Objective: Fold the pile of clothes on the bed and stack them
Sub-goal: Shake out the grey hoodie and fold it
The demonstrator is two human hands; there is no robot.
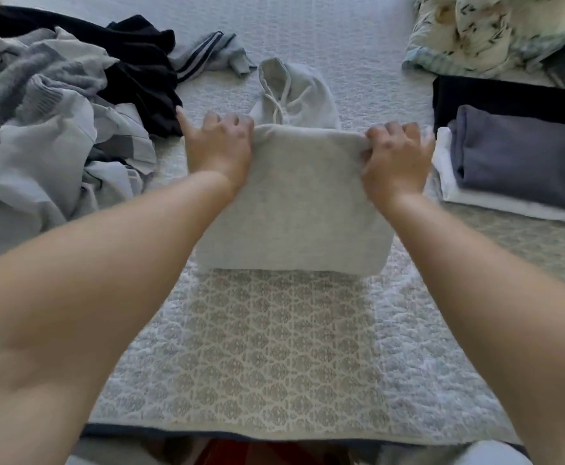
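Note:
A light grey hoodie (294, 203) lies folded into a rectangle in the middle of the bed, its hood and drawstrings (291, 92) sticking out at the far end. My left hand (219, 147) grips the far left corner of the folded part. My right hand (396, 156) grips the far right corner. The unfolded pile of grey, pale and black clothes (56, 105) is heaped at the left. A stack of folded clothes (522, 162) sits at the right: a slate-grey piece on top, white below, a black one behind.
A patterned grey quilt (274, 347) covers the bed in front of the hoodie. A floral duvet or pillow (495, 31) is bunched at the far right corner. A striped grey garment (207, 55) lies loose beyond the pile.

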